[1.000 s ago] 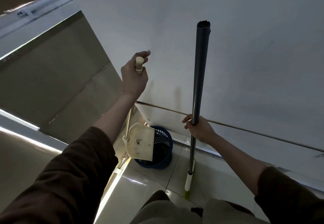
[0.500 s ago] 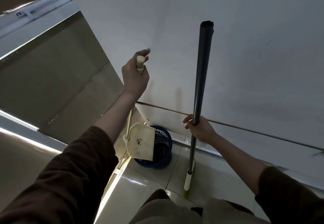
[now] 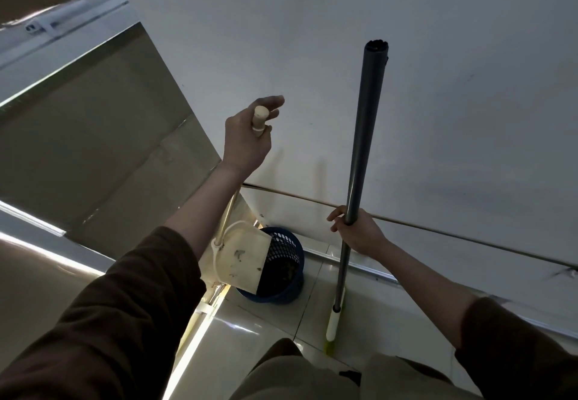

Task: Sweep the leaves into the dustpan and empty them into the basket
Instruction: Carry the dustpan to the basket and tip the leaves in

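The left hand (image 3: 247, 140) grips the dustpan (image 3: 242, 270) by its handle, tipped over the basket (image 3: 289, 290), few scraps (image 3: 239, 254) on it; the right hand (image 3: 359, 234) grips the broom (image 3: 366, 137). Emptying seems nearly finished.

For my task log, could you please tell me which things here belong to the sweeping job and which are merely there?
Job:
dustpan, held at the basket
broom
left hand, gripping the dustpan's handle
right hand, gripping the broom

Merely there:
wall
floor
metal panel

The dustpan (image 3: 240, 259) blocks the left of the basket (image 3: 292, 290); wall (image 3: 312, 55) behind.
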Motion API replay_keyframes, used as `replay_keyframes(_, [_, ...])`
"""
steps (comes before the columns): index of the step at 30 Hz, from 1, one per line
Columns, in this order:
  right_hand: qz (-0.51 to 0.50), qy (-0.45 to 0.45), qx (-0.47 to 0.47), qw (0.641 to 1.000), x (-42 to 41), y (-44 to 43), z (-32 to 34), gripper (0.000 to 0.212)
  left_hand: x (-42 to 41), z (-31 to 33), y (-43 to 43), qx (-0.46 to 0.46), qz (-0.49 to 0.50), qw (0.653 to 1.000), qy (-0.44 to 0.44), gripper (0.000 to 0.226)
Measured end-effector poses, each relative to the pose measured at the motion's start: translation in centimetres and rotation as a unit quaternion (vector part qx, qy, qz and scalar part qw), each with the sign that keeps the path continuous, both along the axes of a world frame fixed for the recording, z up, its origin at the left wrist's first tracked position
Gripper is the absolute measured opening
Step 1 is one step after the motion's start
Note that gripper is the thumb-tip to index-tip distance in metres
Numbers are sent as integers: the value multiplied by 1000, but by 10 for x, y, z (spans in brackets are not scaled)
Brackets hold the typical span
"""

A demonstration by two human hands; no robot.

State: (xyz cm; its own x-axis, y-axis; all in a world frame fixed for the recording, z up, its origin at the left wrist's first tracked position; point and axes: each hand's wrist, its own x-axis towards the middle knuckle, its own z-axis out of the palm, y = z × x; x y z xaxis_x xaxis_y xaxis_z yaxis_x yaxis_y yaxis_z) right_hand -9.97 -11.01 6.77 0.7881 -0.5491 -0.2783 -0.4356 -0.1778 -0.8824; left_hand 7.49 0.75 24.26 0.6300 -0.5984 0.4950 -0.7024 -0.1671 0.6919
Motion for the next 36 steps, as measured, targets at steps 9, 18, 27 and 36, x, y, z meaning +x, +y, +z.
replay_keyframes(9, [-8, -5, 9, 1000, -5, 1, -3, 23, -5, 5, 4, -19, 54, 998, -1, 53])
replay_keyframes(18, [-6, -11, -14, 1000, -12, -8, 1, 23, -5, 34, 16, -76, 36, 996, 17, 52])
replay_keyframes(27, [-39, -26, -8, 999, -28, -20, 11, 17, -11, 84, 20, -100, -40, 992, 64, 57])
replay_keyframes(36, [-78, -2, -40, 996, -66, -47, 16, 12, -18, 83, 9, -31, -172, 977, 125, 54])
